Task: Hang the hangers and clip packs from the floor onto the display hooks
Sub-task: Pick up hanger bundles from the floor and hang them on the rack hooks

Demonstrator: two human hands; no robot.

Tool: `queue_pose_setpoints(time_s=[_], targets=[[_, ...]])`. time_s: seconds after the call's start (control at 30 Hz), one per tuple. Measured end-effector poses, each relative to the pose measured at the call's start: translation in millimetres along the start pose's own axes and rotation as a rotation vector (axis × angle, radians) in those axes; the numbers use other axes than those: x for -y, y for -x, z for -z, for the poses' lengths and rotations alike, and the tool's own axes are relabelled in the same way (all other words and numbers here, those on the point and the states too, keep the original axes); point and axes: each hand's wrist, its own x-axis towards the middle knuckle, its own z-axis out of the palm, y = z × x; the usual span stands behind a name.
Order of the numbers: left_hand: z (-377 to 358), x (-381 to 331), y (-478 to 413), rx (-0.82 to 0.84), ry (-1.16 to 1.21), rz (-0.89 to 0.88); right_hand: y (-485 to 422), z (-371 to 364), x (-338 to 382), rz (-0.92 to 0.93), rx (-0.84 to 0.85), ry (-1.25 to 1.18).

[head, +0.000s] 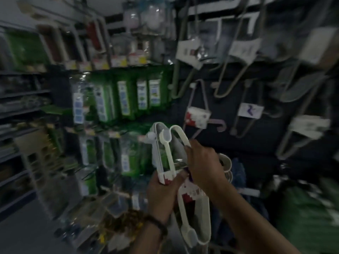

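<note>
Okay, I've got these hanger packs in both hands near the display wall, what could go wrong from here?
The lower hanger pack dangles under your left hand and right hand, so it could slip while you lift the upper hanger pack. The display wall is crowded; swinging it up may knock the hung pack with the red label loose.

left hand (163, 191) grips hangers (168, 156) | right hand (203, 165) grips hangers | forearms raised

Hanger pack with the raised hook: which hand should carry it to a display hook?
Likely right. The right hand grips the hanger pack by its hook end, nearest the display wall; the left hand holds its lower label end.
</note>
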Motion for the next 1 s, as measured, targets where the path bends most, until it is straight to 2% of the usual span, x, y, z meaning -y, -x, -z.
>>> queue_pose_setpoints(time_s=[0.1, 0.3, 0.4, 0.5, 0.6, 0.7, 0.8, 0.87, 1.0], targets=[[-30.3, -8.0, -3.0, 0.045, -0.125, -0.07, 2.8, 37.3, -27.2, -0.137, -0.032, -0.096], [-96.8, -24.6, -17.8, 0.27, -0.053, -0.293, 11.4, 93.5, -89.4, -0.303, -0.079, 0.034], [-129.2, -29.7, -40.2, 0.244, -0.223, -0.471, 7.7, 120.2, -125.6, -0.352, -0.218, -0.013], [-153.5, -33.5, -71.0, 0.178, -0.377, -0.614, -2.8, 138.3, -162.2, -0.313, -0.338, 0.081], [-169.0, -46.9, -95.2, 0.164, -0.484, -0.605, -20.3, 143.5, -198.1, -0.274, -0.297, 0.147], [-175.9, -55.7, -119.0, 0.211, -0.534, -0.721, -41.2, 140.8, -229.9, -0.247, -0.3, 0.15], [-184.9, -65.5, -137.3, 0.285, -0.552, -0.774, -63.9, 134.2, -253.6, -0.119, -0.476, 0.173], [-193.3, -71.7, -145.2, 0.27, -0.571, -0.779, -80.6, 129.1, -264.1, -0.03, -0.588, 0.161], [-211.4, -81.1, -151.5, 0.247, -0.563, -0.765, -112.8, 120.9, -278.7, 0.019, -0.696, 0.144]])
